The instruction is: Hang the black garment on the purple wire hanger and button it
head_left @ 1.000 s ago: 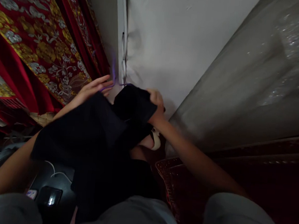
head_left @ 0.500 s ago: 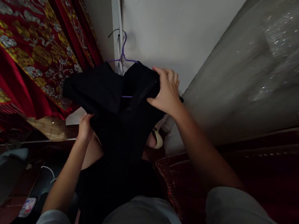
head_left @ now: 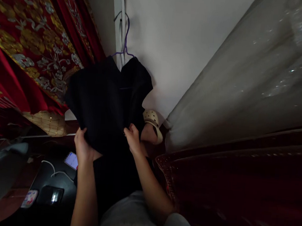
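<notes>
A black short-sleeved garment [head_left: 100, 92] hangs open at the neck on a purple hanger [head_left: 125, 49], whose hook loops over a white strip on the wall. My left hand [head_left: 83, 144] pinches the garment's lower left edge. With fingers and thumb closed, my right hand [head_left: 133, 136] grips the fabric lower down on its right front. The garment is so dark that its folds and lower end merge with the black clothing on my lap.
Red embroidered curtains [head_left: 52, 51] hang at the left. A dark table [head_left: 55, 180] holds phones and a white cable [head_left: 52, 168]. A cream clog [head_left: 154, 125] is on my foot. Plastic-covered padding [head_left: 220, 80] and a dark red carved wooden edge [head_left: 170, 183] lie right.
My right hand has left the garment's right shoulder and moved down to its front. The right shoulder now hangs down smoothly. My left hand has shifted slightly down.
</notes>
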The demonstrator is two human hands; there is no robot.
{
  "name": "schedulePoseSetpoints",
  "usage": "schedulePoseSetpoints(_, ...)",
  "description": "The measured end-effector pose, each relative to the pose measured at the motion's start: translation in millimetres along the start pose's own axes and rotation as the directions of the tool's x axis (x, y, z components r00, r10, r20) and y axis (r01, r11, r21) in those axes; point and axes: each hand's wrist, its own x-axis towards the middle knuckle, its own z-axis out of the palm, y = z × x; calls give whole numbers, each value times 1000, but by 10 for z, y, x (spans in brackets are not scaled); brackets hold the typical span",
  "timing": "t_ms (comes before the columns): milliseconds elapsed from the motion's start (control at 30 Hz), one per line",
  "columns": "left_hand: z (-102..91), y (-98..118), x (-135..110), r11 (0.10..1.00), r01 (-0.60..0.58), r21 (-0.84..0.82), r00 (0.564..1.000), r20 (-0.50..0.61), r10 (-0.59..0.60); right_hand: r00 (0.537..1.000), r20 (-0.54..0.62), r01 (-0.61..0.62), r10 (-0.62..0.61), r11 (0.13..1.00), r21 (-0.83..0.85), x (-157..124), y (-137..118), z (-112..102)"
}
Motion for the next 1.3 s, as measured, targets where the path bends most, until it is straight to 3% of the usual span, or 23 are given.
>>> schedulePoseSetpoints(33, 16, 23, -41, 993, -121, 10, 988, -91, 121, 999, 33, -14, 14, 1000, 2, -82, -21, -111)
schedulePoseSetpoints(100, 93, 47, -148, 928, -360, 98, 897, -237, 374, 992, 116, -45, 48, 999, -31, -198, -137, -320)
schedulePoseSetpoints(167, 205, 31, -279, 856, -479, 195, 833, -206, 513, 975, 206, -68, 88, 993, -99, -271, -302, -459)
schedulePoseSetpoints(200, 263, 9, -350, 849, -486, 208, 849, -117, 515, 966, 235, -80, 106, 990, -118, -303, -386, -495)
schedulePoseSetpoints(267, 360, -50, -490, 889, -416, 191, 905, 185, 384, 967, 230, -94, 108, 993, -70, -382, -539, -505)
schedulePoseSetpoints(333, 419, -102, -623, 927, -328, 183, 856, 472, 210, 981, 179, -81, 71, 995, 51, -482, -666, -467)
schedulePoseSetpoints(400, 448, -122, -734, 935, -319, 159, 793, 585, 171, 989, 145, -35, 15, 991, 132, -585, -769, -426)
schedulePoseSetpoints(500, 488, -83, -843, 896, -430, 110, 748, 599, 285, 977, 176, 100, -123, 985, 137, -692, -877, -420)
schedulePoseSetpoints(600, 559, -17, -895, 825, -556, 102, 698, 597, 396, 933, 251, 236, -259, 965, 116, -717, -915, -472)
schedulePoseSetpoints(700, 623, 26, -942, 792, -599, 120, 702, 555, 446, 901, 254, 350, -351, 935, 52, -703, -889, -514)
schedulePoseSetpoints(933, 593, 133, -1045, 798, -583, 152, 701, 590, 400, 815, 157, 570, -558, 820, -45, -669, -829, -487)
schedulePoseSetpoints(1167, 556, 244, -1040, 776, -615, 136, 640, 662, 391, 771, 123, 636, -625, 764, -109, -662, -747, -552)
schedulePoseSetpoints(1300, 537, 301, -1020, 765, -624, 156, 625, 688, 369, 699, 156, 715, -698, 674, -188, -378, -848, -521)
